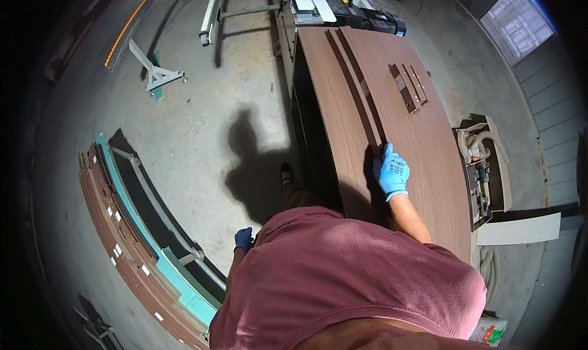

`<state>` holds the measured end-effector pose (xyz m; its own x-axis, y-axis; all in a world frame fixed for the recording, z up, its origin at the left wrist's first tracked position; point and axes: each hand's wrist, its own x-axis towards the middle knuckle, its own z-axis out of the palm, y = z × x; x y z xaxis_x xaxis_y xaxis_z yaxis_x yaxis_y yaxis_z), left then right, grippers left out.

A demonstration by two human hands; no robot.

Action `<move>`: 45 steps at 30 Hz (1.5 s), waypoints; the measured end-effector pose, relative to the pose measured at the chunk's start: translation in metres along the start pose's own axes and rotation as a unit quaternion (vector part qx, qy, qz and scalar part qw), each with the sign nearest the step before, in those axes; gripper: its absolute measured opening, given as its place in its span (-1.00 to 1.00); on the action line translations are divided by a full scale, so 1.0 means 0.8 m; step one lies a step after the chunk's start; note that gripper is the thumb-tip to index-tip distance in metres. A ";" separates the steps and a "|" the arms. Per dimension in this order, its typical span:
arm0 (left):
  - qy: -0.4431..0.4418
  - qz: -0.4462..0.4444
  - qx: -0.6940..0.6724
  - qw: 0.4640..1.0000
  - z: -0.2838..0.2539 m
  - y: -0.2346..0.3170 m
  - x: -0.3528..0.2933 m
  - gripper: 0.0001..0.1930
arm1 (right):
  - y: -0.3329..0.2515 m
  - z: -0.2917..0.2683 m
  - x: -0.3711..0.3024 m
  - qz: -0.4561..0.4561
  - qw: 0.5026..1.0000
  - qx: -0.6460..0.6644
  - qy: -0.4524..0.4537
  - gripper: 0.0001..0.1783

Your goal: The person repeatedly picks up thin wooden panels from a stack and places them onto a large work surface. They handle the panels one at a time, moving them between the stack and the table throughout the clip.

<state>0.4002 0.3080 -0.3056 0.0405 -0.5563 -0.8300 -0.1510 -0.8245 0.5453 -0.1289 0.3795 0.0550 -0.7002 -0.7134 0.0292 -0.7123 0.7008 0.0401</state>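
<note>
We are standing at a long table (432, 166) with a brown wood-grain top, wearing a maroon shirt (355, 270). Our right hand (391, 172), in a light blue glove, is touching the near end of the right one of two long dark brown strips (366, 89); its fingers are bunching close together there, though we cannot tell whether they are gripping the piece. Both strips are lying side by side along the table, a narrow gap running between them, their far ends reaching the far edge. Farther right, a few short brown pieces (405, 92) are resting close together, well apart from the hand. Our left hand (244, 238), in a dark blue glove, is hanging by our side above the concrete floor (196, 135); its fingers are looking curled, but we cannot tell if they are holding anything. To our left, a stack of brown boards (125, 246) bearing white labels is lying beside a teal strip (174, 273). Beyond the table's far edge, a machine with a black motor (383, 22) is standing. Past its right edge, a pale hose (493, 143) is curving and a white panel (520, 230) is jutting outward.
</note>
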 end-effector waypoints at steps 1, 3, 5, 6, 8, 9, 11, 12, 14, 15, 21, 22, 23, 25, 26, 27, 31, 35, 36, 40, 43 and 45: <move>-0.007 0.002 0.004 1.000 -0.001 -0.001 0.001 -0.57 | 0.000 0.000 0.001 0.002 1.000 0.003 0.001 -0.31; -0.002 -0.003 -0.002 1.000 0.001 -0.003 0.002 -0.58 | 0.002 0.003 0.001 -0.006 1.000 0.008 0.017 -0.36; -0.005 -0.002 0.008 1.000 0.001 -0.002 0.002 -0.58 | 0.002 0.005 0.004 0.005 1.000 0.000 0.019 -0.37; -0.005 -0.003 0.011 1.000 -0.001 -0.003 0.001 -0.58 | -0.004 0.000 0.004 0.009 1.000 -0.003 0.019 -0.38; -0.011 0.009 0.027 1.000 -0.005 -0.005 0.000 -0.60 | -0.010 -0.015 0.003 -0.008 0.999 -0.024 0.042 -0.34; -0.015 0.014 0.036 0.999 -0.006 -0.007 0.000 -0.60 | -0.011 -0.021 0.004 -0.025 0.996 -0.041 0.070 -0.32; -0.018 0.052 0.035 0.998 -0.009 -0.016 -0.004 -0.61 | -0.018 -0.033 0.006 -0.035 0.996 -0.041 0.067 -0.15; -0.022 0.038 0.040 0.998 -0.008 -0.012 -0.004 -0.62 | -0.020 -0.034 0.005 -0.044 0.993 -0.054 0.097 -0.16; -0.022 0.021 0.052 0.998 -0.007 -0.005 -0.004 -0.62 | -0.023 -0.034 0.005 -0.063 0.982 -0.081 0.157 -0.17; -0.021 0.021 0.062 0.998 -0.002 0.001 -0.006 -0.62 | -0.017 -0.025 0.013 -0.032 0.991 -0.047 0.120 -0.04; -0.008 0.016 0.039 0.999 -0.003 -0.001 -0.011 -0.59 | -0.024 -0.006 0.043 0.035 0.999 -0.026 0.028 -0.09; -0.009 0.018 0.023 1.000 -0.004 -0.004 -0.011 -0.59 | -0.024 -0.006 0.047 0.040 0.999 -0.028 0.020 -0.11; -0.011 0.020 0.008 1.000 -0.006 -0.007 -0.010 -0.58 | -0.021 -0.004 0.052 0.045 0.998 -0.031 0.012 -0.12; -0.015 0.023 0.026 0.999 -0.006 -0.007 -0.010 -0.58 | -0.010 0.003 0.058 0.043 0.998 -0.046 0.015 -0.16; -0.017 0.025 0.035 0.999 -0.005 -0.006 -0.010 -0.58 | -0.007 0.006 0.060 0.043 0.998 -0.047 0.017 -0.16; -0.015 0.022 0.041 0.999 -0.006 -0.007 -0.011 -0.59 | -0.006 0.006 0.059 0.042 0.998 -0.048 0.017 -0.15; -0.010 0.000 0.033 0.999 -0.006 -0.008 -0.008 -0.61 | -0.012 0.000 0.059 0.052 0.998 -0.039 0.013 -0.10; -0.018 0.028 0.061 0.998 -0.006 -0.005 -0.009 -0.60 | -0.013 -0.004 0.060 0.062 0.997 -0.033 0.010 -0.12; -0.013 0.022 0.047 0.999 -0.004 -0.005 -0.010 -0.60 | -0.013 -0.006 0.060 0.065 0.997 -0.030 0.005 -0.13; 0.000 0.004 0.003 1.000 -0.002 -0.005 -0.009 -0.59 | -0.009 0.001 0.061 0.051 0.998 -0.025 0.028 -0.16; 0.002 0.010 0.009 1.000 -0.003 -0.005 -0.011 -0.59 | -0.009 0.005 0.063 0.051 0.998 -0.030 0.029 -0.17; -0.007 0.018 0.039 0.999 -0.005 -0.003 -0.013 -0.59 | -0.009 0.005 0.063 0.051 0.998 -0.031 0.026 -0.18</move>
<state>0.4038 0.3151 -0.2977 0.0199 -0.5835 -0.8119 -0.2281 -0.7933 0.5645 -0.1592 0.3386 0.0522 -0.7645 -0.6387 0.0871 -0.6318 0.7692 0.0953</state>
